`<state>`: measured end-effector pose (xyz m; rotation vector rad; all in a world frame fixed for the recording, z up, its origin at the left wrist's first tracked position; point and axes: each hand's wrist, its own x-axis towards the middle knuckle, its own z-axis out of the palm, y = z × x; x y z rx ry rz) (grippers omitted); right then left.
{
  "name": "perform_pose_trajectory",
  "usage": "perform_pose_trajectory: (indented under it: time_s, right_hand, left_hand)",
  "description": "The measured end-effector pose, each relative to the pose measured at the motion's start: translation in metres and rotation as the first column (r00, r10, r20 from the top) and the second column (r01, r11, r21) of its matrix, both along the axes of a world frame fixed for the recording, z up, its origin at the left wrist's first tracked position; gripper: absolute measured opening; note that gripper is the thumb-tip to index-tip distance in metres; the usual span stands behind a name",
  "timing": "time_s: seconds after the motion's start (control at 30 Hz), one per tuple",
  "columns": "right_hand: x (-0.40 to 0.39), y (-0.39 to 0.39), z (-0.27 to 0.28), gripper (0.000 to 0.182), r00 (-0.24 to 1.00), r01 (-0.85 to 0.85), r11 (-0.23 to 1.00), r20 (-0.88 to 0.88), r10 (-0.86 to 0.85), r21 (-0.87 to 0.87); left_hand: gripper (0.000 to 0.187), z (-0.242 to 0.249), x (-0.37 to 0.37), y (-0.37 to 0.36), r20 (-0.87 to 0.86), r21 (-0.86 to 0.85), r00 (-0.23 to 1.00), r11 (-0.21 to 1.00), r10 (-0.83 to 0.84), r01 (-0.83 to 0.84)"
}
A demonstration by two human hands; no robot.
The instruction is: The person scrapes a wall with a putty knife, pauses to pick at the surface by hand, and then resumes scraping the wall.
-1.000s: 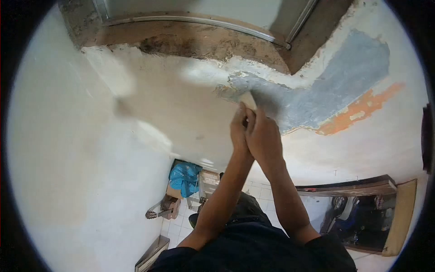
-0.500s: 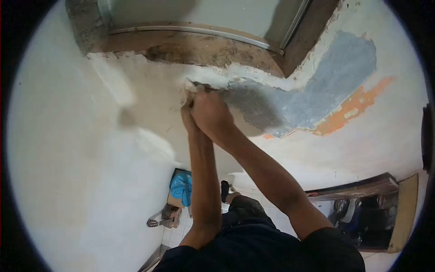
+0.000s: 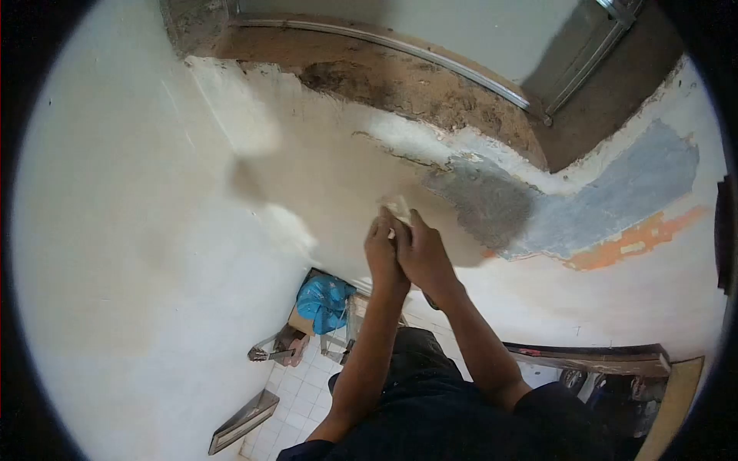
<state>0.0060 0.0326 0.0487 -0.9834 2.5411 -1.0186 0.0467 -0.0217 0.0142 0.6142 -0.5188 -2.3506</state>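
Observation:
My left hand and my right hand are pressed together in front of the wall, fingers curled round a small pale piece. Its upper end pokes out above my fingertips; the rest is hidden, and I cannot make out its exact kind. Behind them the wall is beige, under the shadow of my arms. Up and to the right lies a rough grey patch with a jagged edge. Orange paint shows along the lower border of the grey.
Above runs a window opening with a rough brown ledge and a metal frame rail. Below are a blue plastic bag, a guitar headstock, white floor tiles and a wooden frame. A dark-topped shelf stands lower right.
Both hands have come down and to the right, away from the ledge's lower edge, still closed together on the pale piece. The camera view has shifted too.

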Motion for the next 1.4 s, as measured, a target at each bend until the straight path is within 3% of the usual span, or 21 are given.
perform_pose_trajectory:
  time_s: [0.17,0.27,0.33,0.4,0.47,0.5,0.57,0.6,0.67,0.8,0.9,0.97,1.0,1.1,1.17,1.2,1.27,1.33,1.4]
  right_hand:
    - [0.001,0.030,0.021,0.033,0.988,0.091,0.960,0.144,-0.054,-0.266]
    - [0.001,0.037,0.022,0.033,0.977,0.145,0.936,0.196,-0.084,-0.321]
    - [0.003,0.041,0.023,0.034,0.961,0.184,0.927,0.257,-0.100,-0.328]
    - [0.005,0.045,0.026,0.036,0.944,0.214,0.918,0.314,-0.107,-0.332]
    - [0.007,0.049,0.028,0.037,0.859,0.288,0.909,0.500,-0.107,-0.300]
    - [0.008,0.050,0.027,0.037,0.857,0.290,0.910,0.503,-0.110,-0.296]
    - [0.010,0.050,0.023,0.029,0.941,0.279,0.930,0.261,-0.215,-0.240]
    - [0.012,0.048,0.019,0.029,0.940,0.279,0.931,0.264,-0.215,-0.235]
    - [0.016,0.045,0.010,0.031,0.969,0.233,0.898,0.009,-0.248,-0.374]
    - [0.019,0.045,0.015,0.029,0.975,0.220,0.903,0.058,-0.214,-0.370]
    - [0.019,0.049,0.017,0.028,0.983,0.163,0.931,0.135,-0.124,-0.327]
    - [0.023,0.049,0.039,0.024,0.859,0.221,0.942,0.507,-0.067,-0.251]
    - [0.023,0.051,0.038,0.024,0.861,0.222,0.942,0.503,-0.068,-0.253]
    - [0.018,0.058,0.034,0.016,0.887,0.155,0.946,0.462,-0.006,-0.285]
    - [0.011,0.061,0.036,0.016,0.985,0.120,0.964,0.148,-0.086,-0.238]
    - [0.007,0.062,0.036,0.016,0.986,0.119,0.964,0.141,-0.087,-0.236]
    - [-0.004,0.061,0.038,0.017,0.952,0.131,0.971,-0.249,-0.180,-0.202]
    - [-0.007,0.058,0.045,0.017,0.949,0.181,0.972,-0.232,-0.212,-0.150]
    - [-0.009,0.053,0.045,0.018,0.895,0.240,0.969,-0.372,-0.246,-0.064]
  left_hand:
    - [0.024,0.023,-0.005,0.015,0.041,-0.133,0.992,0.983,-0.121,0.125]
    - [0.022,0.031,-0.005,0.011,0.029,-0.168,0.989,0.975,-0.143,0.146]
    - [0.023,0.024,-0.003,0.004,-0.014,-0.220,0.962,0.940,-0.271,0.262]
    - [0.024,0.021,-0.007,0.005,0.019,-0.263,0.970,0.934,-0.244,0.240]
    - [0.028,0.011,-0.010,0.005,0.025,-0.376,0.970,0.897,-0.240,0.232]
    - [0.028,0.016,-0.008,0.007,0.027,-0.372,0.970,0.898,-0.241,0.234]
    - [0.034,0.027,-0.003,0.011,0.089,-0.401,0.976,0.890,-0.197,0.216]
    - [0.034,0.023,-0.002,0.013,0.091,-0.397,0.976,0.892,-0.196,0.216]
    - [0.039,0.013,0.000,0.017,0.106,-0.439,0.962,0.857,-0.250,0.271]
    - [0.037,0.007,0.008,0.014,0.121,-0.394,0.930,0.843,-0.347,0.366]
    - [0.038,0.003,0.012,0.012,0.138,-0.441,0.941,0.832,-0.307,0.336]
    - [0.037,0.007,0.016,0.006,0.222,-0.389,0.895,0.807,-0.387,0.445]
    - [0.037,0.010,0.016,0.008,0.218,-0.391,0.895,0.806,-0.389,0.445]
    - [0.030,0.024,0.012,0.017,0.115,-0.301,0.925,0.875,-0.361,0.379]
    - [0.028,0.035,0.006,0.024,0.133,-0.312,0.909,0.854,-0.394,0.416]
    - [0.028,0.031,-0.001,0.027,0.125,-0.312,0.910,0.855,-0.395,0.414]
    - [0.027,0.018,-0.019,0.032,-0.053,-0.322,0.904,0.864,-0.425,0.387]
    - [0.029,0.030,-0.025,0.041,-0.095,-0.271,0.895,0.876,-0.437,0.399]
    - [0.031,0.029,-0.038,0.047,-0.217,-0.131,0.900,0.925,-0.377,0.356]
